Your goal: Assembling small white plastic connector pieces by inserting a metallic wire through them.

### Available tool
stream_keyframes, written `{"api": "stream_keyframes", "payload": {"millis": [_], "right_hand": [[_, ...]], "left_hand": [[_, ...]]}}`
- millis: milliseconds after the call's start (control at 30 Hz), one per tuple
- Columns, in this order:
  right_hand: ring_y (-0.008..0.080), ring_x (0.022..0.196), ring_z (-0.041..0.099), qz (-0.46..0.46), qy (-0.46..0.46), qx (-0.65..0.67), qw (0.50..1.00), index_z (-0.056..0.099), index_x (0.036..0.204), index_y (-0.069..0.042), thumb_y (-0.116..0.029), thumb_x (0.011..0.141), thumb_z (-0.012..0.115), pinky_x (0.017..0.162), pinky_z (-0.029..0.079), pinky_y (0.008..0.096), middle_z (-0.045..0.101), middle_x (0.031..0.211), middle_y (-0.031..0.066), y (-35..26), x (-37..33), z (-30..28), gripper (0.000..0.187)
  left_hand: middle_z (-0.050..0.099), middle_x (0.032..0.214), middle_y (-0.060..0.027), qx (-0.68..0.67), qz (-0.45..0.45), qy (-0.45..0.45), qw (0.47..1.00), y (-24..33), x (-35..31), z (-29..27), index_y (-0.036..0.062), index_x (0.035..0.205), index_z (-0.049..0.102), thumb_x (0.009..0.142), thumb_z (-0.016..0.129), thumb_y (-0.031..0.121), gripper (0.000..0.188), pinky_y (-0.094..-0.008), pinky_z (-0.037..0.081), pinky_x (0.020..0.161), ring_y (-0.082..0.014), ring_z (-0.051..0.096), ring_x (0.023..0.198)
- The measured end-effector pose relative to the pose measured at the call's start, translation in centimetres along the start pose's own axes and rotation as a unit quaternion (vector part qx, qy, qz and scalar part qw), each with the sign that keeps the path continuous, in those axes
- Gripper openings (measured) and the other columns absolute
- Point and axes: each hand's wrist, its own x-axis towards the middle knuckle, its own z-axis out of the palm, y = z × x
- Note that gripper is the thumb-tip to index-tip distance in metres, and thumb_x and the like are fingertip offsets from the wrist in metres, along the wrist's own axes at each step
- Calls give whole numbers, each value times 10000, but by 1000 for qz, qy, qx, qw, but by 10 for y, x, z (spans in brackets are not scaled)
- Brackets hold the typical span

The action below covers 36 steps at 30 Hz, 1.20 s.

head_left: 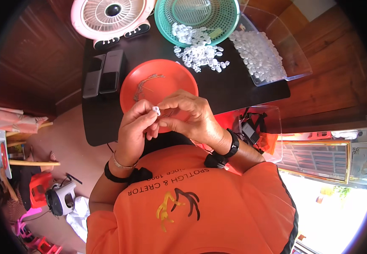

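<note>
Between the thumb and forefinger of my left hand (134,127) is a small white plastic piece (156,110). My right hand (192,116) is curled close beside it, its forefinger tip by the piece and its thumb just below. Whatever the right fingers hold, if anything, is too small to make out. Both hands are over the near part of a red-orange bowl (179,76), where thin metal pins (140,89) lie. Beyond the bowl, loose white plastic pieces (200,57) are heaped on the dark table (103,112).
A green basket (161,25) with more white pieces stands at the back, next to a pink fan (76,19). A clear bin (297,76) full of white pieces sits at the right. Two grey oblong devices (111,71) lie left of the bowl.
</note>
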Motion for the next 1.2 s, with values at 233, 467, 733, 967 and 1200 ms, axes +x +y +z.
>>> {"api": "stream_keyframes", "payload": {"millis": [233,467,733,967,1200], "right_hand": [[156,811,649,30,-15,-11,999,648,948,-29,25,783,702,699,545,264,641,906,73,2,-1,0,182],[203,671,641,64,-29,-91,993,607,807,-46,-45,754,680,567,500,296,618,762,63,-7,-4,1,89],[215,677,631,-61,-68,-208,974,603,798,-36,-1,723,673,541,525,297,609,802,72,-14,0,-6,108],[218,723,639,-194,-44,-286,937,652,872,-43,-26,679,721,564,520,306,624,844,49,-15,-1,-3,205],[219,734,645,-161,-29,-260,952,675,893,-50,-66,679,752,574,527,304,633,857,55,-14,-6,2,228]], "left_hand": [[476,618,21,129,66,30,989,-6,-5,2,43,802,513,921,537,156,166,-197,325,493,-43,428,548],[444,625,-9,292,114,-10,950,-5,-12,-1,1,792,497,885,532,87,132,-238,339,515,-66,388,565],[482,645,-19,247,34,-72,966,-1,-15,-4,4,810,510,928,487,179,212,-244,357,514,-88,436,571],[501,669,-4,40,-56,-89,994,-3,-17,-10,38,914,549,924,491,234,205,-214,349,492,-84,483,568],[452,608,16,76,-33,-54,995,-5,-17,-12,48,878,526,921,501,224,183,-193,292,465,-59,424,509]]}}
